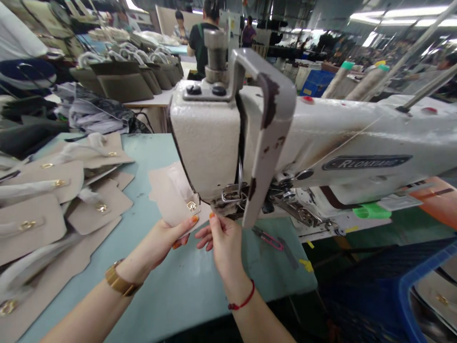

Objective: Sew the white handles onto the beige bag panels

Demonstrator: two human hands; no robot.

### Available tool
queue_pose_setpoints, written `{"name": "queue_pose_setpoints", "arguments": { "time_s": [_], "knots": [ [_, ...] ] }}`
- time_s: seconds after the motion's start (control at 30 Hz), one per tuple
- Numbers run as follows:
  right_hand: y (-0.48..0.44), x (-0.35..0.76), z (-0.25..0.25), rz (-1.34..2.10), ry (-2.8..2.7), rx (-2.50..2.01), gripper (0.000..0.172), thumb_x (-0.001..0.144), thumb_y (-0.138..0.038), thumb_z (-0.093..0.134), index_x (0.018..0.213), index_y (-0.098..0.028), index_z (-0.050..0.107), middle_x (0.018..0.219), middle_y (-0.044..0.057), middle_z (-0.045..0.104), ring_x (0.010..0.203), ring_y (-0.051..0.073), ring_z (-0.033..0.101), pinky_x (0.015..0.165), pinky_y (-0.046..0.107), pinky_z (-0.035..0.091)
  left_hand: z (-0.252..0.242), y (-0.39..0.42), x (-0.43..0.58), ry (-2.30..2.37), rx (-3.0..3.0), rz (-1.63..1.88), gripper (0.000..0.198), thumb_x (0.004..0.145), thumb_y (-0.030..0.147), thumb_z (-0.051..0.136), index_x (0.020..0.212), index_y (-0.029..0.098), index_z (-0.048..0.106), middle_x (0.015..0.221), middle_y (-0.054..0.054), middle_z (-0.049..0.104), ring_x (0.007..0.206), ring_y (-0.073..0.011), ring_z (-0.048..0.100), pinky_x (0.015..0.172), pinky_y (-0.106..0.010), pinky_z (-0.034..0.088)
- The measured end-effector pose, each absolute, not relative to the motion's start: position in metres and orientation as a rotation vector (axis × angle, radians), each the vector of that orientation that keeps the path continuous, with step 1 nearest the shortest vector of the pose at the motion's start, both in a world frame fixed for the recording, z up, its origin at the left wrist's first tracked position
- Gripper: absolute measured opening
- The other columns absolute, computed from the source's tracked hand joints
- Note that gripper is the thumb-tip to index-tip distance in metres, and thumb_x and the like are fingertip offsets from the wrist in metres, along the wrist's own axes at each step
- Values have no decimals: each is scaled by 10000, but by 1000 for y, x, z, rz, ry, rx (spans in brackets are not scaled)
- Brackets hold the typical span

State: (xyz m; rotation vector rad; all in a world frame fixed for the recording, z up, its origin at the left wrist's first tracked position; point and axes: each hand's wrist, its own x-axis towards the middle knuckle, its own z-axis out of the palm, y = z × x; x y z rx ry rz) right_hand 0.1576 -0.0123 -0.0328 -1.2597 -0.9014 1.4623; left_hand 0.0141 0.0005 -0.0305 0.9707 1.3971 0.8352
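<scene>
A beige bag panel point(167, 197) with a gold clasp point(192, 205) and a wrapped strap lies partly under the head of a white sewing machine point(207, 138). My left hand point(170, 238) pinches the panel's near edge, thumb on top and fingers curled below. At the corner close to the needle area, my right hand point(223, 238) holds the same panel between thumb and index finger, its other fingers loosely bent. The machine head hides the panel's right part and the needle.
Similar beige panels point(32, 216) are piled on the table's left. Pink-handled thread snips point(268, 238) lie right of my right hand. A blue bin point(400, 286) stands at the lower right. Grey-brown bags point(121, 78) and people are farther back.
</scene>
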Motion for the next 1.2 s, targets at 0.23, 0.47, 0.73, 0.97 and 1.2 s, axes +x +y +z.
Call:
{"name": "queue_pose_setpoints", "arguments": {
  "time_s": [0.23, 0.47, 0.73, 0.97, 1.2],
  "knots": [
    [-14, 165, -33, 1498, -878, -1251, 451, 874, -440, 457, 544, -139, 518, 451, 7, 569, 296, 55, 459, 336, 131, 309, -24, -28, 40, 1490, 984, 967, 492, 718, 587, 659, 503, 158, 551, 437, 24, 505, 421, -78, 394, 414, -201, 299],
    [-15, 180, -34, 1421, -956, -1280, 454, 861, -370, 504, 461, -164, 441, 381, -43, 440, 313, 40, 348, 352, 146, 275, -34, -56, 77, 1561, 1005, 1168, 418, 788, 530, 610, 570, 178, 562, 497, 19, 529, 458, -107, 455, 434, -216, 376],
    [-11, 199, -34, 1427, -1149, -1255, 479, 896, -393, 491, 477, -176, 407, 378, -56, 383, 334, 47, 328, 371, 163, 253, -41, -66, 103, 1665, 960, 1266, 436, 809, 520, 590, 535, 185, 539, 488, 24, 498, 468, -110, 447, 460, -220, 386],
    [-2, 215, -20, 1408, -1360, -1319, 510, 922, -422, 466, 479, -181, 386, 366, -57, 357, 329, 54, 325, 380, 174, 263, -40, -65, 128, 1665, 904, 1296, 428, 835, 536, 548, 555, 217, 494, 532, 23, 473, 512, -135, 461, 511, -254, 415],
    [-19, 244, -25, 1250, -1575, -1398, 458, 967, -440, 401, 609, -169, 495, 471, -33, 449, 423, 76, 421, 456, 183, 327, -40, -96, 121, 1403, 1043, 880, 484, 827, 619, 482, 598, 210, 602, 548, -41, 577, 497, -167, 522, 474, -278, 419]
  ]
}}
